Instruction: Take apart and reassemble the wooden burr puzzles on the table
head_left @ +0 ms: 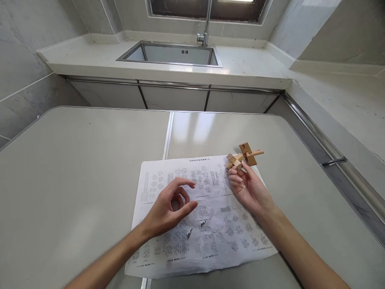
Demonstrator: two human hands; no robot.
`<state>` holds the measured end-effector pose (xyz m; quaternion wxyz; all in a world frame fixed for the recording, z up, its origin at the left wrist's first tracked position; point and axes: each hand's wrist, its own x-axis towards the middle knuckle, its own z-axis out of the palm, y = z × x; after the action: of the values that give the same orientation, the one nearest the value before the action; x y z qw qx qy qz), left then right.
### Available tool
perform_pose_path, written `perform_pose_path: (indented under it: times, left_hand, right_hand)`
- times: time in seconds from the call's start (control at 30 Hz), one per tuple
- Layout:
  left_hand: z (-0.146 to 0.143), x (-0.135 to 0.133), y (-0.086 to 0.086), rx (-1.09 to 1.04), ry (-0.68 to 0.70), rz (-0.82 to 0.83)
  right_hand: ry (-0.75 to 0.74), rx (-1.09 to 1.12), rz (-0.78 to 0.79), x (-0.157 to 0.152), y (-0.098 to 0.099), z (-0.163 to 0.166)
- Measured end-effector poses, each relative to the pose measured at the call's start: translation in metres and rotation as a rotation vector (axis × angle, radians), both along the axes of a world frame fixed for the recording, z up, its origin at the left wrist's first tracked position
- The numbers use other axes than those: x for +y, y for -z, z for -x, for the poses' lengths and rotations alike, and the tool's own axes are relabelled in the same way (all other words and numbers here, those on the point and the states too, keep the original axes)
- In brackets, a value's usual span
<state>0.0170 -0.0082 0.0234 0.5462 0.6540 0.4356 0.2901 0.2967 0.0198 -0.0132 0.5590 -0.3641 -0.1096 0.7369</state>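
My right hand (pixel 251 188) is closed by its fingertips on an interlocking wooden puzzle (pixel 235 161) made of pale crossed bars, over the sheet's upper right corner. Just beyond the fingertips are darker wooden puzzle pieces (pixel 248 154), flat plates with a stick through them and dark marks on top. Whether these join the pale puzzle or lie apart on the table, I cannot tell. My left hand (pixel 171 204) hovers above the middle of the paper sheet (pixel 162 265), fingers curved, with a gap between thumb and index finger and nothing in it. Small diagrams cover the sheet, which is torn near its centre.
The sheet lies on a pale table (pixel 90 168) with a metal seam (pixel 168 136) down its middle. Beyond the table are a counter (pixel 246 60), a steel sink (pixel 177 56) and a faucet (pixel 205 34). A ledge with a metal rail (pixel 313 124) runs along the right.
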Motion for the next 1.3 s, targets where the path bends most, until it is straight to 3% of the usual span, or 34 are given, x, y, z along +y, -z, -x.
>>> perform_pose_path:
  times: [0.23, 0.47, 0.63, 0.8, 0.9, 1.0, 1.3]
  left_hand:
    - [0.006, 0.004, 0.000, 0.004, 0.004, -0.043]
    - [0.013, 0.010, -0.004, -0.006, -0.096, -0.012]
    - [0.023, 0.019, -0.002, -0.005, -0.294, -0.079]
    - [0.054, 0.038, 0.003, 0.156, -0.496, -0.225]
    - [0.076, 0.046, 0.003, 0.299, -0.450, -0.301]
    - [0.088, 0.050, 0.003, 0.370, -0.398, -0.263]
    - [0.087, 0.050, 0.007, 0.392, -0.427, -0.229]
  right_hand:
    - [-0.054, -0.105, -0.065, 0.002, -0.002, -0.001]
    - [-0.107, -0.221, -0.059, -0.008, -0.006, 0.020]
    - [-0.283, -0.575, -0.271, -0.024, -0.011, 0.035]
    - [-0.359, -0.797, -0.420, -0.029, -0.010, 0.038]
    - [-0.365, -0.848, -0.456, -0.029, -0.006, 0.037]
    - [-0.357, -0.893, -0.498, -0.029, -0.001, 0.037]
    - [-0.381, -1.047, -0.578, -0.032, 0.003, 0.039]
